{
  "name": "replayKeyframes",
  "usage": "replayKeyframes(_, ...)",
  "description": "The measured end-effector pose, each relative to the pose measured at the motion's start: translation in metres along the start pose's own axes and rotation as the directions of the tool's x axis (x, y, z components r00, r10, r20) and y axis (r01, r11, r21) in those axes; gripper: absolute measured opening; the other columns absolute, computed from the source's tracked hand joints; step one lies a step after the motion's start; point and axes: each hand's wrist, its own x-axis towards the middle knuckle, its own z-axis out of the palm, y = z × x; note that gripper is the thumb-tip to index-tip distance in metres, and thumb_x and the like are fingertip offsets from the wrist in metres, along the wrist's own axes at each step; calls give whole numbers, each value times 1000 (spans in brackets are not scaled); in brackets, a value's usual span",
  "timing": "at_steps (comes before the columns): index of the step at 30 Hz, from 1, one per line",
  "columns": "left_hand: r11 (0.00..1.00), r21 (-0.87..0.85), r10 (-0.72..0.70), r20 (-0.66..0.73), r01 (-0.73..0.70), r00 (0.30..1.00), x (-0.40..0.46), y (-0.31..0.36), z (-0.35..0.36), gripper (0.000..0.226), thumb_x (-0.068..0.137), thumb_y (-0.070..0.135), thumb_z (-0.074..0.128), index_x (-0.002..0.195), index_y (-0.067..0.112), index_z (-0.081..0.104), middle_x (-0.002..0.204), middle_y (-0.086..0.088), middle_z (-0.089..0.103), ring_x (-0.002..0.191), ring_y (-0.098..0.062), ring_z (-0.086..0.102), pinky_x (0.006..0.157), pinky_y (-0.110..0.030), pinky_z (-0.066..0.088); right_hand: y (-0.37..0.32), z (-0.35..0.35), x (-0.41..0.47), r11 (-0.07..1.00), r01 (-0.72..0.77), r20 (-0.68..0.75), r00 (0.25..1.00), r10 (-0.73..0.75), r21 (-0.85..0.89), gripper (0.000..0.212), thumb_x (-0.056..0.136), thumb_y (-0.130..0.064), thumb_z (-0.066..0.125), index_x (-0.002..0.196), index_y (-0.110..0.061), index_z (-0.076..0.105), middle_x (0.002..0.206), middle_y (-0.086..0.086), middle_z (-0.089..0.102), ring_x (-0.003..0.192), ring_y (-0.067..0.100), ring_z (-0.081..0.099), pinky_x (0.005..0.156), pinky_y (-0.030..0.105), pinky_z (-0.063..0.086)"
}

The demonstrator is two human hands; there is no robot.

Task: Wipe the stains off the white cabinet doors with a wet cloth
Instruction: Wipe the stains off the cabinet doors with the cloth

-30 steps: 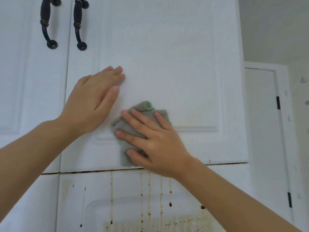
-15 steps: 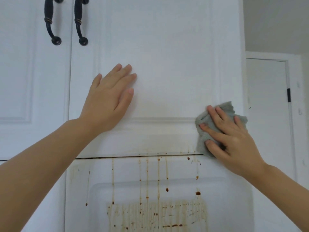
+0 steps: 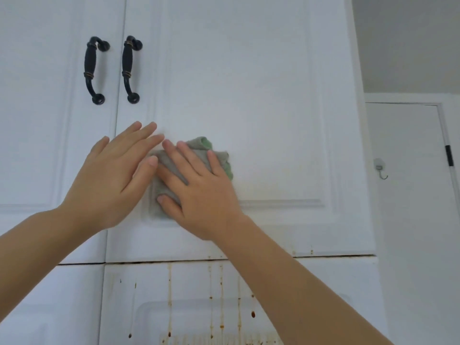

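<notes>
A: What have you got on the head view?

B: I see the right hand [image 3: 199,195] flat on a grey cloth [image 3: 191,175] with a green edge, fingers straight and spread, pressing it against the upper right cabinet door [image 3: 249,83]. The cloth sits low on that door's raised panel, toward its left side, bunched under the palm.

A: And the other one?

B: My left hand [image 3: 112,180] lies flat on the same door, just left of the cloth, fingers straight and close together. Its thumb overlaps the cloth's left edge, and its fingertips end right beside the right hand's fingertips. It grips nothing.

A: Where are the stains?

B: On the lower cabinet door [image 3: 323,295], below the gap. Brown drip streaks [image 3: 170,290] run down from its top edge, with darker drops [image 3: 253,314] lower down, and a smeared brown band along the bottom of the view. A few small specks sit on the upper door's bottom edge, at the right.

A: Anything stored, anything open?

B: Every door I see is closed, so I cannot tell what the cabinets hold. Two black handles [image 3: 93,70] stand upright side by side, one on each upper door, well above the hands. To the right there is a white room door [image 3: 410,220] with a small hook [image 3: 380,169] on it.
</notes>
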Motion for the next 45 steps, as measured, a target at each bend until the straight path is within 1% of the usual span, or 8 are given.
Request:
replayKeyframes(5, 1000, -2, 19, 5, -19, 1000, 10, 10, 10, 60, 92, 48, 17, 139, 20, 41, 146, 16, 24, 138, 0, 13, 109, -32, 10, 57, -18, 6, 981, -196, -86, 977, 195, -1, 59, 92, -49, 24, 147, -27, 31, 156, 2, 22, 144, 19, 19, 112, 43, 9)
replayKeyframes(10, 998, -44, 43, 35, -41, 998, 18, 29, 30, 61, 91, 48, 15, 141, 22, 38, 148, 16, 20, 139, 0, 10, 111, -36, 10, 120, -40, -24, 911, -406, -61, 913, 402, -69, 62, 93, -53, 16, 151, -30, 11, 159, 2, 7, 146, 20, 7, 114, 46, 6)
replayKeyframes(15, 995, -74, 71, 71, -66, 995, 15, 38, 48, 61, 91, 48, 14, 143, 22, 35, 150, 16, 16, 139, 0, 7, 111, -32, 7, 114, -41, -71, 823, -569, -110, 818, 565, -4, 61, 96, -48, 19, 151, -24, 12, 158, 12, 8, 144, 29, 12, 112, 49, 11)
replayKeyframes(22, 991, -91, 101, 69, -94, 993, 6, 34, 48, 59, 93, 46, 15, 142, 21, 37, 151, 14, 16, 140, -1, 6, 110, -30, 6, 104, -37, -117, 872, -475, 30, 876, 482, -117, 65, 94, -56, 12, 151, -27, -2, 159, 7, -4, 146, 22, 0, 113, 41, -1)
replayKeyframes(34, 994, -72, 82, 34, -79, 996, -12, 9, 44, 56, 93, 40, 19, 140, 18, 41, 152, 6, 24, 142, -11, 16, 111, -34, 9, 65, -27, -129, 833, -541, -22, 840, 542, -116, 63, 97, -48, 12, 150, -14, 10, 157, 16, 8, 144, 31, 8, 109, 59, 14)
replayKeyframes(38, 987, -104, 128, 35, -124, 991, -13, 0, 38, 53, 94, 37, 23, 138, 16, 43, 151, 3, 29, 140, -13, 20, 110, -36, 16, 20, -14, -102, 905, -416, 0, 909, 417, -85, 62, 97, -48, 15, 150, -17, 9, 157, 15, 9, 145, 28, 6, 112, 53, 6)
replayKeyframes(41, 983, -95, 163, 22, -160, 986, -17, -11, 29, 50, 95, 34, 27, 135, 12, 46, 148, -3, 34, 139, -20, 27, 108, -49, 28, -27, 1, -74, 963, -268, 19, 963, 269, -33, 63, 95, -48, 27, 149, -18, 20, 156, 14, 15, 145, 28, 9, 114, 51, 4)
replayKeyframes(45, 986, -85, 142, 0, -142, 990, -21, -29, 12, 49, 96, 32, 27, 134, 9, 47, 147, -7, 35, 139, -23, 27, 106, -56, 29, -91, 21, -38, 996, -58, 45, 997, 55, 70, 58, 91, -45, 44, 141, -17, 41, 152, 10, 31, 143, 26, 16, 115, 49, 5)
